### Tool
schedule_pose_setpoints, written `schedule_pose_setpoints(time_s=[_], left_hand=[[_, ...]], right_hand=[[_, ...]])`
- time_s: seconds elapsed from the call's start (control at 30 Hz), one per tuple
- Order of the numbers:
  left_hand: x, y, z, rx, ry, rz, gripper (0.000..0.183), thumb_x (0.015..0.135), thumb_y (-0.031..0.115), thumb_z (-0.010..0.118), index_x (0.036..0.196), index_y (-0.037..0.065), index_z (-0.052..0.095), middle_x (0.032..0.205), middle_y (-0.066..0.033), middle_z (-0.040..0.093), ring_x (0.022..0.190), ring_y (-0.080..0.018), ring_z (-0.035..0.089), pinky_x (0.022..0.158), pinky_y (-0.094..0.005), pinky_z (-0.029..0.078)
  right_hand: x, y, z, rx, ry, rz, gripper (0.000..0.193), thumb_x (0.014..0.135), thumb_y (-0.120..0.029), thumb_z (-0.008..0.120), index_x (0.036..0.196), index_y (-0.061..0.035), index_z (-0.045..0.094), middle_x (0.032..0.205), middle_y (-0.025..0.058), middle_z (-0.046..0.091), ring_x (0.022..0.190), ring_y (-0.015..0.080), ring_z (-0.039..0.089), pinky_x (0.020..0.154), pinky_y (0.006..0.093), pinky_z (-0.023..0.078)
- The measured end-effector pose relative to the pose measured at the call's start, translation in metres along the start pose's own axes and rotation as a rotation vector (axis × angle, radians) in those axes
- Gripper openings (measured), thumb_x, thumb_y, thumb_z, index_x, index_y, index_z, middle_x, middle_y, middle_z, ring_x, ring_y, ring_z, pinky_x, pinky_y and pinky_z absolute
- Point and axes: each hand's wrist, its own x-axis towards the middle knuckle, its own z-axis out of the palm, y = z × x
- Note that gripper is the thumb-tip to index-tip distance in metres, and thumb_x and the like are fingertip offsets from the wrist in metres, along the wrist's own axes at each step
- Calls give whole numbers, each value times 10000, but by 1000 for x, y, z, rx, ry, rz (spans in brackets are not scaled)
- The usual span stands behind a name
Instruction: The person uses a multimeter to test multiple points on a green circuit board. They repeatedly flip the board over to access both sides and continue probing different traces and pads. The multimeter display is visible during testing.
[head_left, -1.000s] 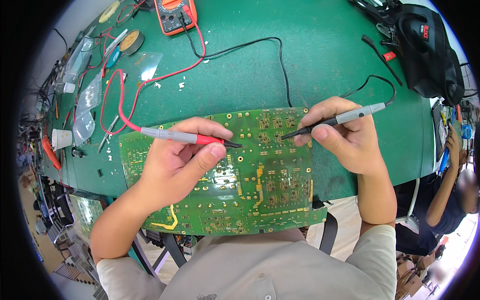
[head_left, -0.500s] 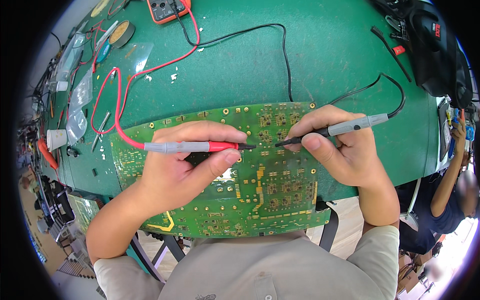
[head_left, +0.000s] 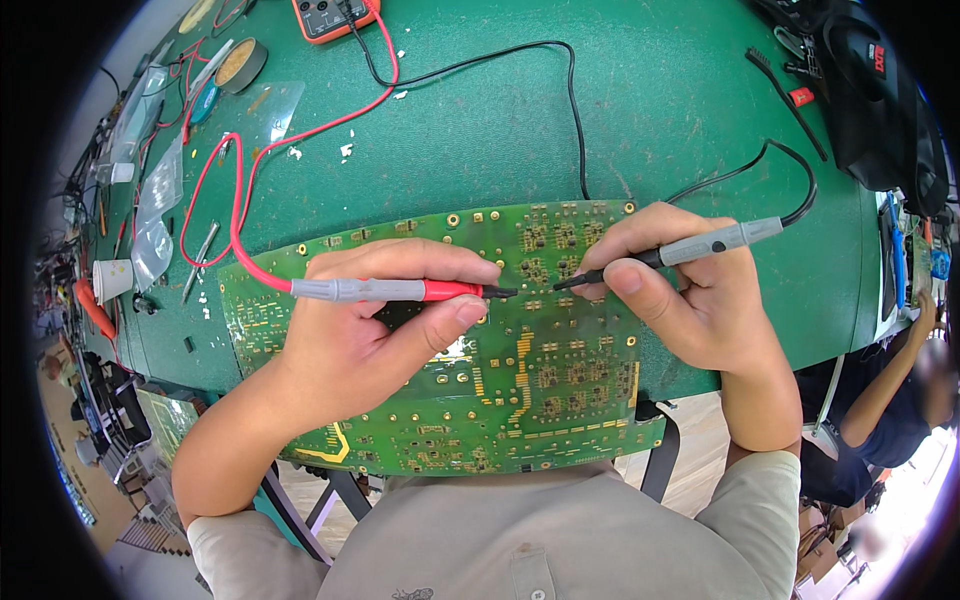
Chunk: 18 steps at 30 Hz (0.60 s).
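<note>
A large green circuit board (head_left: 430, 425) lies in front of me, its near edge against my shirt. My left hand (head_left: 390, 315) pinches a red-and-grey test probe (head_left: 375, 290), held almost level with its tip pointing right. From the other side, my right hand (head_left: 680, 290) grips a black-and-grey test probe (head_left: 715, 243), its tip slanting down to the left. Both tips are over the upper middle of the board, a short gap apart. Whether they touch the board, I cannot tell. Red and black leads run from the probes toward an orange multimeter (head_left: 325, 18), cut off at the top edge.
The green bench mat (head_left: 480, 130) bears a round tin (head_left: 240, 66), clear plastic bags (head_left: 155, 220) and tweezers (head_left: 202, 262) on the left. A black brush (head_left: 785, 100) and a black bag (head_left: 870, 90) lie at far right. Another person's arm (head_left: 890, 370) shows beyond the right edge.
Both probe tips have shifted very slightly to the right, still close together. At far right, the other person's arm has moved lower.
</note>
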Motion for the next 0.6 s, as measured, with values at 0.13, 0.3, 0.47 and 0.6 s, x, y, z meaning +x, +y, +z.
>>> schedule_pose_setpoints(time_s=[0.13,0.3,0.47,0.6], left_hand=[[2,0,4,-50,41,-17,210,983,46,758,1177,-33,741,1098,-165,785,975,-214,766,866,-344,616],[6,2,5,110,38,141,178,942,14,792,1116,-5,763,1019,-147,792,881,-227,768,772,-334,606],[9,11,9,151,43,174,159,928,3,800,1080,14,755,959,-151,774,807,-256,753,699,-343,589],[17,23,9,226,7,198,146,934,7,778,1077,7,745,950,-153,765,794,-285,741,693,-366,579]], right_hand=[[3,0,2,-9,39,-62,126,1014,-93,730,1027,32,728,918,109,736,795,204,731,685,304,553],[3,-3,9,44,97,-88,68,958,-29,760,1004,-3,717,853,99,707,701,237,671,626,337,510],[2,-10,1,-51,12,-46,82,969,-25,759,1015,42,747,866,126,776,761,192,758,663,302,572],[4,-15,2,-89,7,-43,78,964,-27,763,1015,30,752,864,118,779,761,192,762,671,303,577]])
